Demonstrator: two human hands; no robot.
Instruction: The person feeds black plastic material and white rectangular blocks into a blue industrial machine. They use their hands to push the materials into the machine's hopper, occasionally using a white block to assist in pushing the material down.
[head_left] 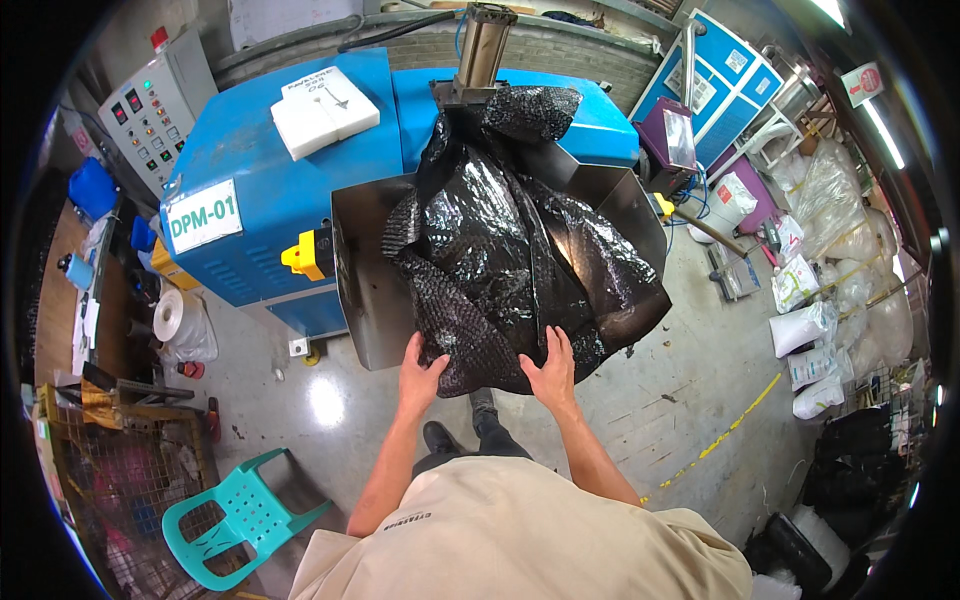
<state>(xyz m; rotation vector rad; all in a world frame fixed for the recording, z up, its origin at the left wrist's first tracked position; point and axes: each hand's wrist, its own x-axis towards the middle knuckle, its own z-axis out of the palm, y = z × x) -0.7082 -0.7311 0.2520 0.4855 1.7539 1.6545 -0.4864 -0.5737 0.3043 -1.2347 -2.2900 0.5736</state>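
The black film (480, 230) lies heaped in the metal trough (368, 265) at the front of the blue machine (280, 140), its upper end bunched below the cylinder (485, 50) and its lower folds hanging over the near edge toward the person. To handle it well, both hands should probably work as a pair, one at each side of the hanging part, gathering the slack inward and upward in small, even tucks, since so slippery and creased a thing would likely slide back if pushed at one spot. It seems wise to press with flat fingers on the thick folds rather than poke at single layers, to mind the trough's bare metal edges, and to stay well away from the bunched end under the cylinder. As for the grip, the left hand (418, 380) is wide, thumb apart from the fingers, and looks to touch the film's lower left edge without closing round it. The right hand (552, 380) is much the same, its fingers pointing up over the lower folds right of the middle and its thumb set off toward the left. Neither appears to clench a fold, though how firmly the fingertips press cannot be told.
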